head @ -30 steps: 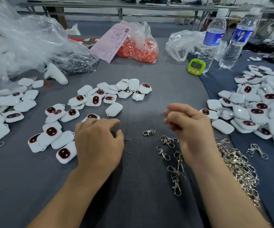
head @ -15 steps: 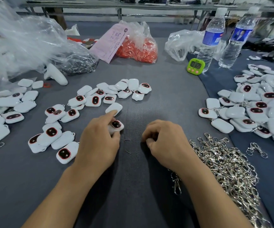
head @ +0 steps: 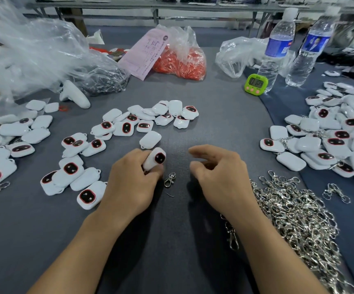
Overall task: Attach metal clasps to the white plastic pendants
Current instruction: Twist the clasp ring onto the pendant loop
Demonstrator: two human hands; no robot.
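My left hand grips a white plastic pendant with a dark oval window, tilted up off the grey cloth. A single metal clasp lies on the cloth just right of that hand's thumb. My right hand hovers beside it with fingers loosely curled, and I cannot make out anything in it. A big heap of silver clasps lies to the right of my right wrist. Loose pendants are scattered in front of my hands.
More pendants lie at the left, and a pile with clasps attached sits at the right. At the back are a bag of orange parts, clear plastic bags, a green timer and two water bottles.
My left hand has lifted a pendant off the cloth and turned it upright. My right hand has moved from the clasps toward the middle, and one clasp now lies between the hands.
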